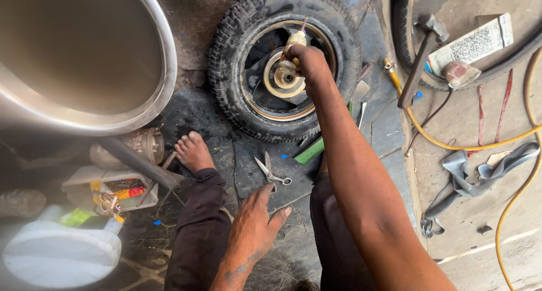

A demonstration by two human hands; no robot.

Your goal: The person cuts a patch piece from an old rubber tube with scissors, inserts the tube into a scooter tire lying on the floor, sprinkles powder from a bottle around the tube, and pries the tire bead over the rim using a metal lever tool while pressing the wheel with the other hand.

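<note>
A small knobby tyre on a gold-rimmed wheel lies flat on the dark ground ahead of me. My right hand reaches over its hub and grips a small pale bottle held upright above the hub. My left hand rests spread on the ground between my knees, holding nothing. Just beyond its fingers lie metal scissors. My bare left foot sits to the left of the scissors.
A large metal basin fills the upper left. A hammer, a yellow hose, a grey rubber strip and a paper packet lie at right. A green stick, a plastic tray and a white container are nearby.
</note>
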